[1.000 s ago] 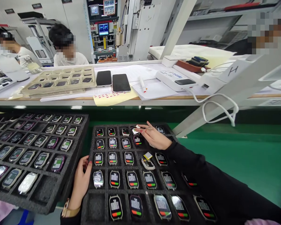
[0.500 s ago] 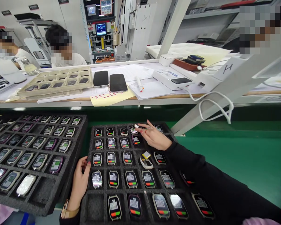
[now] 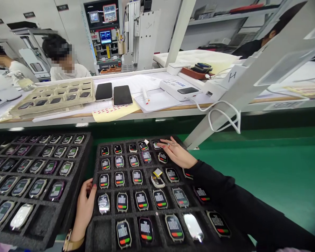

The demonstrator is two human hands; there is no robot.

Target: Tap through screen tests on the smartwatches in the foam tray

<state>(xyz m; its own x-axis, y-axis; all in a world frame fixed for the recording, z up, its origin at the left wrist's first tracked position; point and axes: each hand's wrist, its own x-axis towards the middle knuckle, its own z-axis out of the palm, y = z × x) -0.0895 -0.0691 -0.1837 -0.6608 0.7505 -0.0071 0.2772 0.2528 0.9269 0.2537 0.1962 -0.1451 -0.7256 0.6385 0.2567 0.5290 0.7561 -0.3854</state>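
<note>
A black foam tray (image 3: pixel 90 229) holds rows of smartwatch faces, most with lit screens showing red and green bars. My left hand (image 3: pixel 84 208) grips its left edge, fingers curled into the gap beside it and the thumb along the rim. Over the back right of the tray is my right hand (image 3: pixel 180 154), fingers stretched out, their tips at a watch (image 3: pixel 156 144) in the back row; whether they touch it is unclear. A neighbouring watch (image 3: pixel 143 145) sits tilted with a small white piece at its corner. An opened watch case (image 3: pixel 157 181) lies with a yellow-edged battery (image 3: pixel 158 172) raised from it.
Another foam tray (image 3: pixel 43 220) of watches stands at the left. On the bench behind are a cream plastic tray (image 3: pixel 85 99), two black phones (image 3: pixel 104 91), a marker (image 3: pixel 145 95) and a white device (image 3: pixel 178 89) with a cable. A slanted white post (image 3: pixel 212 112) rises at right. Other people sit beyond.
My right hand has moved right from the tilted watch to the neighbouring back-row watch. My left hand keeps its place on the tray edge. The camera view has shifted slightly.
</note>
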